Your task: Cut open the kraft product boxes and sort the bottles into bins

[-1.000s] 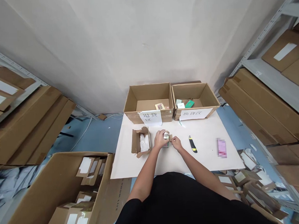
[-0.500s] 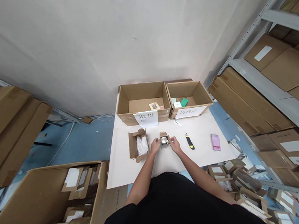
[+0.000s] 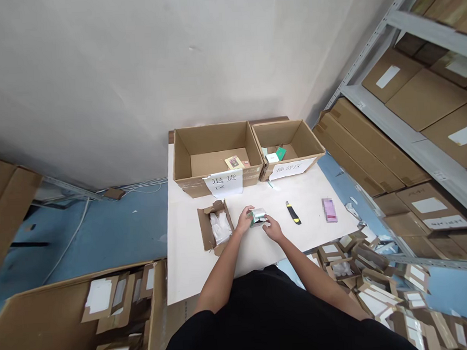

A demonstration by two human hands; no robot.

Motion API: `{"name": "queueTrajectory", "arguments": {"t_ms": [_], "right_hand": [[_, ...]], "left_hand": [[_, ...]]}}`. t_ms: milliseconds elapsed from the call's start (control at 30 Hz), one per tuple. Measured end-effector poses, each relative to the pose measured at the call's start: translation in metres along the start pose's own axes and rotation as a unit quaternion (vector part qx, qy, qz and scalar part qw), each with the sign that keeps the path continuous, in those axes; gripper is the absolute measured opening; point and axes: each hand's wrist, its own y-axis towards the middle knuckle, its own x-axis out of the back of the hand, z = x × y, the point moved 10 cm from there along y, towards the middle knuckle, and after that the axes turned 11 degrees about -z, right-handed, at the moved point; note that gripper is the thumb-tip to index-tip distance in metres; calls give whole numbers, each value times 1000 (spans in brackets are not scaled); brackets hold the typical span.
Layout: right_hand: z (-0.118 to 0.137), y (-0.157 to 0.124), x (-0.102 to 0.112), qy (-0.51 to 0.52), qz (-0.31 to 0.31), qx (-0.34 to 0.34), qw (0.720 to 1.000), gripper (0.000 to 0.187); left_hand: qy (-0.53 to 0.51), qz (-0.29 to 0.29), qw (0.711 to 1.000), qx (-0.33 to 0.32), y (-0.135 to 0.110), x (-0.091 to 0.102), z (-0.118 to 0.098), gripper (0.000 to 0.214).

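Observation:
Between my two hands is a small silver and green box (image 3: 258, 215), tilted on the white table. My left hand (image 3: 244, 220) grips its left side. At its lower right edge, the fingers of my right hand (image 3: 273, 229) hold it. An opened brown carton (image 3: 207, 233) with crumpled white packing (image 3: 220, 227) lies left of my left hand. To the right of my right hand rests a black and yellow utility knife (image 3: 293, 213). A pink, blurred item (image 3: 330, 210) lies farther right.
Two open cardboard boxes, a larger left one (image 3: 211, 132) and a smaller right one (image 3: 280, 128), stand at the table's back with handwritten paper labels and small packs inside. A large carton (image 3: 33, 311) of parcels is at left. Shelving (image 3: 378, 104) and piled parcels (image 3: 380, 292) flank the right.
The small box has been tipped, so its silver and green side shows instead of its open top with a round item inside. The view has shifted slightly to the right.

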Motion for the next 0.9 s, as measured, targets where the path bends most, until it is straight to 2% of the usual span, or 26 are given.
{"name": "queueTrajectory", "arguments": {"t_ms": [100,233,500,633,767,900], "right_hand": [[-1,-10,7,38,-55,-29,997,44],[8,-22,14,35,-99,-11,994,38],[12,-15,14,-6,-83,35,996,34],[11,-9,13,2,-82,35,996,34],[16,-2,9,-3,-64,50,997,30],[19,8,7,-10,-36,74,997,29]], "left_hand": [[57,37,996,-55,-13,-1,-10,40],[127,60,986,-91,-30,-2,-12,41],[195,36,977,-77,-31,-4,-17,27],[216,36,972,-89,-30,-3,-20,31],[205,40,971,-113,-30,0,-22,44],[194,22,974,-115,-26,4,-21,42]]}}
